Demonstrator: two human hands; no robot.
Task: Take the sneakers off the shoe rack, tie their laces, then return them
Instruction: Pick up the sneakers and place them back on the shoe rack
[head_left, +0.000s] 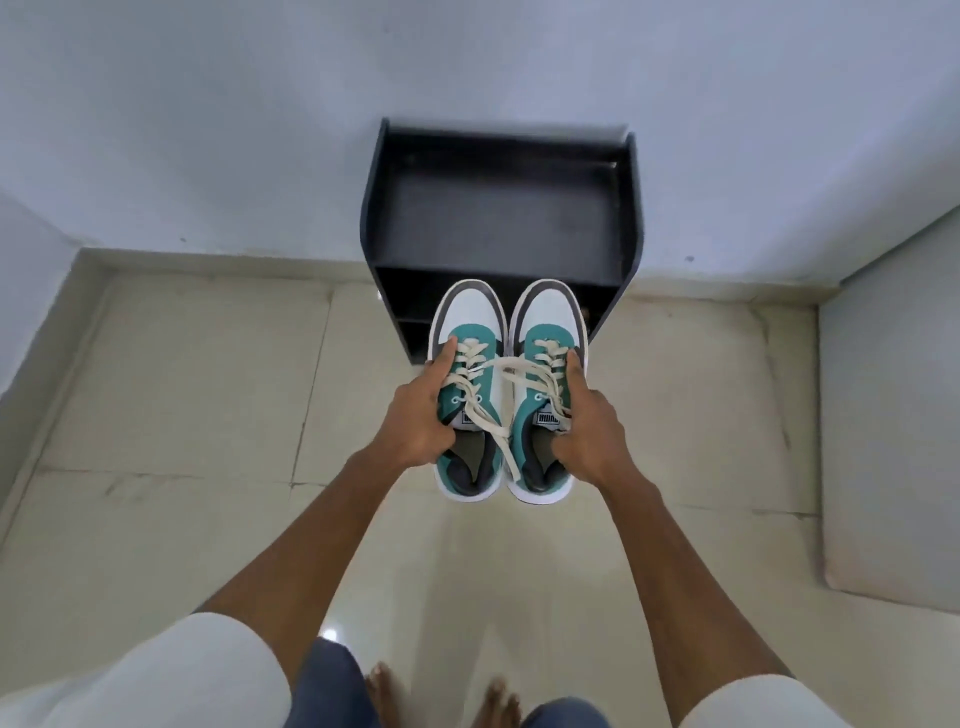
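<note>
A pale wall (208, 130) is filling the upper part of the head view, and a tiled floor (182, 389) is spreading below it. A black shoe rack (498, 208) is standing against the wall, its top shelf showing bare.

A person is standing barefoot in front of it with both arms stretched out, holding a pair of sneakers in the air just before the rack's lower shelves, toes pointing toward the rack. The left hand (421, 415) is closing around the left sneaker (470, 364), thumb lying along the eyelets and fingers wrapping its outer side. The right hand (587, 421) is gripping the right sneaker (548, 364) in the same mirrored way.

The laces (498, 410) are lying loose, with one strand crossing from shoe to shoe and another trailing toward the heels; no bow is showing. So this is probably the taking-off step, with tying not yet done. The next move is likely calling for setting the pair down so both hands are free for the laces.

The right tongue label (546, 417) is reading "PUMA", upside down from here; the left label is partly covered.
</note>
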